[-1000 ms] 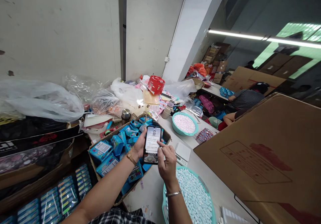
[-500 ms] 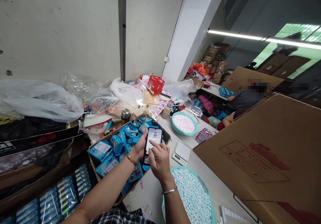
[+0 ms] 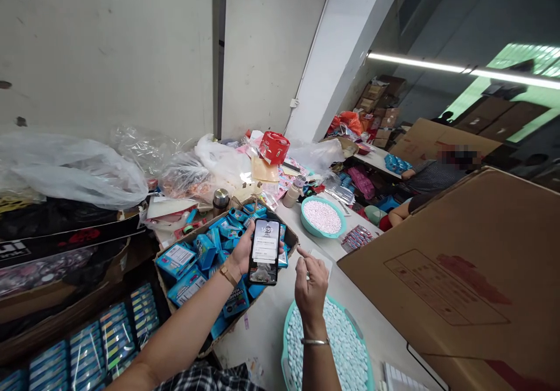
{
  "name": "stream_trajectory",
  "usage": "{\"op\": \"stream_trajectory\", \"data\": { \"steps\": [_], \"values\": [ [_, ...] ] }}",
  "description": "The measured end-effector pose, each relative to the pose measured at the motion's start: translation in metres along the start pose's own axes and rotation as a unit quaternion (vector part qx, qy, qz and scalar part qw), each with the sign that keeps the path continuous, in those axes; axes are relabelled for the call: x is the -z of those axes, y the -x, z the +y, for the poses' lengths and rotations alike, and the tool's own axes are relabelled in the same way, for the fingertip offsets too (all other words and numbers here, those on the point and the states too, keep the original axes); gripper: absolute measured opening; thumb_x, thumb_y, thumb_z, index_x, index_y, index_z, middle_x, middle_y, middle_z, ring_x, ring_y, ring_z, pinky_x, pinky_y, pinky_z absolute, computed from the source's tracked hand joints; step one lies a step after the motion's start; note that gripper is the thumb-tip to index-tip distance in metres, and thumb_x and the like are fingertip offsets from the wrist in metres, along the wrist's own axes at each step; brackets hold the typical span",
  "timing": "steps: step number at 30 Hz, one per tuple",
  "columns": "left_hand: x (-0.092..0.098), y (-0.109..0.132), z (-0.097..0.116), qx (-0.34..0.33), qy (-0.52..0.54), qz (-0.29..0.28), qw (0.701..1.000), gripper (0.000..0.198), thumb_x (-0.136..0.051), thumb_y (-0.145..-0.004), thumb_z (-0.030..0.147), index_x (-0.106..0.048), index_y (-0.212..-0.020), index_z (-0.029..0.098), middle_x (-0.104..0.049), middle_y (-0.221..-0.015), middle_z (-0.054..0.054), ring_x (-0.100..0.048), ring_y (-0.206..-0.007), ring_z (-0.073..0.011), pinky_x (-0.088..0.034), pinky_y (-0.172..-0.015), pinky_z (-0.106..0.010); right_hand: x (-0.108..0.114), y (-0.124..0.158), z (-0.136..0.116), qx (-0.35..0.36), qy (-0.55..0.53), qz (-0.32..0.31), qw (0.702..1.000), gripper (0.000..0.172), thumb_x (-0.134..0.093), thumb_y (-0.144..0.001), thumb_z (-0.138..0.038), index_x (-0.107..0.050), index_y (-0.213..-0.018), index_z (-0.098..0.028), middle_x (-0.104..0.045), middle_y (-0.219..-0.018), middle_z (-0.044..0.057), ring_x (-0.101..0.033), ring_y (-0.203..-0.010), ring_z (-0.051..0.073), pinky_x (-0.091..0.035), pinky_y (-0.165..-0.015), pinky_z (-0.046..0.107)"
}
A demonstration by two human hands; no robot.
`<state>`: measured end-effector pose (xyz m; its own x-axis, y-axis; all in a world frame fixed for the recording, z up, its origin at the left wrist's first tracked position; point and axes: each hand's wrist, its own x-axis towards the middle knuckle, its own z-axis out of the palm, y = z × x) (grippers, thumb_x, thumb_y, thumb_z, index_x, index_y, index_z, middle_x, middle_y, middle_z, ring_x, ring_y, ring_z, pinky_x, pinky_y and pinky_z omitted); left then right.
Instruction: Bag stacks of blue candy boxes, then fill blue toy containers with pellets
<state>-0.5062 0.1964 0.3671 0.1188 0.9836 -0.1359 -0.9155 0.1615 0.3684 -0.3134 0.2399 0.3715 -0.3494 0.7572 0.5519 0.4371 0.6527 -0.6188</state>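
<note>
Left hand (image 3: pixel 243 257): grip grasping phone (image 3: pixel 265 254), which reads 16:59. Right hand (image 3: pixel 311 283): grip released, pointing near phone. Blue box (image 3: pixel 237 302) lettering begins "CARA".

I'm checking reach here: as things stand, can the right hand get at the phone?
Probably yes. The right hand is near the phone, with nothing visible in the gap between them. The left hand holds the phone from the other side, leaving its front largely uncovered.
</note>
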Motion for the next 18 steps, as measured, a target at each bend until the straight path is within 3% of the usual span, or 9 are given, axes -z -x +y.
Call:
{"op": "stream_trajectory", "data": {
  "steps": [4, 9, 18],
  "values": [
    [0.007, -0.003, -0.005, 0.000, 0.001, -0.011, 1.000, 0.082, -0.028, -0.091, 0.070, -0.057, -0.130, 0.005, -0.074, -0.105, -0.023, -0.072, -0.093, -0.0328, -0.054, -0.082, -0.044, -0.005, 0.002, -0.004, 0.006, -0.013, -0.016, 1.000, 0.026, -0.044, -0.098, -0.027, -0.061, -0.079, -0.021, -0.071, -0.113, 0.005, -0.056, -0.090, 0.022, -0.036, -0.084, 0.038],
    [0.015, -0.007, -0.010, 0.000, 0.018, -0.005, 1.000, 0.078, -0.035, -0.090, 0.070, -0.060, -0.127, 0.006, -0.074, -0.105, -0.020, -0.070, -0.101, -0.0324, -0.051, -0.093, -0.045, -0.010, 0.002, -0.016, 0.035, -0.052, -0.047, 0.997, 0.023, -0.044, -0.098, -0.023, -0.059, -0.081, -0.021, -0.070, -0.115, 0.005, -0.055, -0.091, 0.021, -0.037, -0.084, 0.039],
    [0.014, -0.013, -0.018, 0.002, 0.032, 0.005, 0.999, 0.076, -0.036, -0.091, 0.068, -0.060, -0.128, 0.006, -0.072, -0.112, -0.020, -0.066, -0.110, -0.0324, -0.046, -0.101, -0.045, -0.023, 0.004, -0.034, 0.086, -0.045, -0.111, 0.989, 0.024, -0.045, -0.097, -0.019, -0.053, -0.074, -0.022, -0.068, -0.122, 0.000, -0.054, -0.091, 0.021, -0.034, -0.085, 0.040]
  ]
}}
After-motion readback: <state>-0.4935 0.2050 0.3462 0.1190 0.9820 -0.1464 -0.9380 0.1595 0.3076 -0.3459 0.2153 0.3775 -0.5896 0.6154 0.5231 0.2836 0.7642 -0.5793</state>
